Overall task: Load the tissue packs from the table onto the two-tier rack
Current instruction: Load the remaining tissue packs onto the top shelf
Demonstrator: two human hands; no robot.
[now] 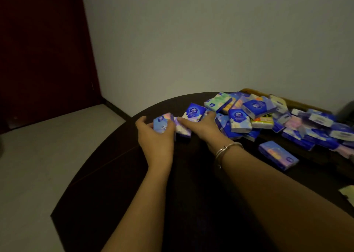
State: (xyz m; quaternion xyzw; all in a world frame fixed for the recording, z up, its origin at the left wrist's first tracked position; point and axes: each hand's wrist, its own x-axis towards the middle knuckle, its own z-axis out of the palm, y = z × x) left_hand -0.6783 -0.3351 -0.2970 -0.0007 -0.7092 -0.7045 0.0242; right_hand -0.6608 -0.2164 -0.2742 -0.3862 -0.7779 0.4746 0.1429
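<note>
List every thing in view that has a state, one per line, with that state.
Left hand: closed around a blue tissue pack at the table's far edge.
Right hand: resting on a white-purple pack beside it, fingers touching an upright blue pack.
Pile of packs: heaped loosely, unsorted.
Single pack: lying flat, apart from the pile.
Table: partly covered.
Door: shut.

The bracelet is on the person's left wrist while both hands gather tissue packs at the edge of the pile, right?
Not quite: the head view shows the bracelet on the right wrist. Both hands do gather tissue packs at the pile's edge.
</note>
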